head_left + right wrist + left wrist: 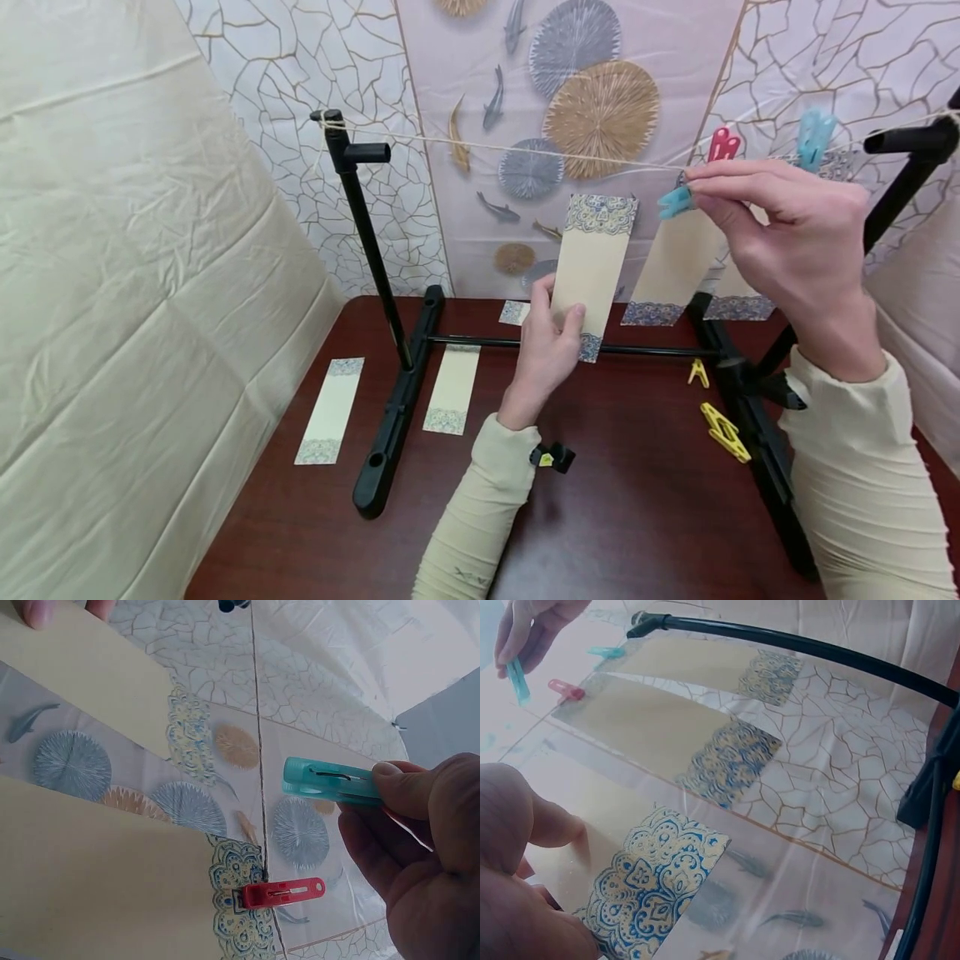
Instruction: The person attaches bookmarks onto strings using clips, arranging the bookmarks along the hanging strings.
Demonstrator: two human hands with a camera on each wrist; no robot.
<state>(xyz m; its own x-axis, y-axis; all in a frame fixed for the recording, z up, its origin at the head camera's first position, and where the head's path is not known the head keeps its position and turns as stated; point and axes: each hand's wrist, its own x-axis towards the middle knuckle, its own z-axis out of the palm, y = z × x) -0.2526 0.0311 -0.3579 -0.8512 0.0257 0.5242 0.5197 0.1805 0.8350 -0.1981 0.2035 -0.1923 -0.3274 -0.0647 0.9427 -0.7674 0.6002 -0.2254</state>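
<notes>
My left hand (542, 350) pinches a cream paper strip (592, 271) with blue lace-pattern ends, thumb in front, and holds it upright below a string (480, 147). In the right wrist view its patterned top end lies beside the string, apart from it. My right hand (802, 242) pinches a teal clothespin (330, 780) between thumb and fingers, close to the string and gripping no paper. A red clothespin (283, 892) clips a second strip (671, 258) to the string. Farther right, a light blue clothespin (813, 140) holds a third strip (741, 292), partly hidden behind my right hand.
The string spans two black posts (367, 242) of a stand with long feet (397, 417) and a low crossbar (487, 341). On the dark table (622, 500) lie a strip (330, 412) at left, another strip (453, 387) near the crossbar, and yellow clothespins (724, 433) by the right foot.
</notes>
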